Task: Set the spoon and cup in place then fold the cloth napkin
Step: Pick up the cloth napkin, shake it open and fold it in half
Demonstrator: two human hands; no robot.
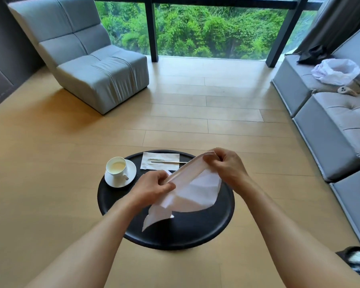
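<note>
I hold the cloth napkin [192, 190] above the round black surface [220, 221], near side bare; left hand [154, 187] and right hand [227, 165] fingers pinched on its folded edge.

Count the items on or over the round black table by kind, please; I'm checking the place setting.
Cup: 1
Saucer: 1
Spoon: 1
Flat paper napkin: 1
Cloth napkin, held in both hands: 1
Total: 5

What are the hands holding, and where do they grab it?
Both hands hold the napkin by its folded top edge: the left hand pinches the near end, the right hand the far end. The rest hangs over the table.
</note>
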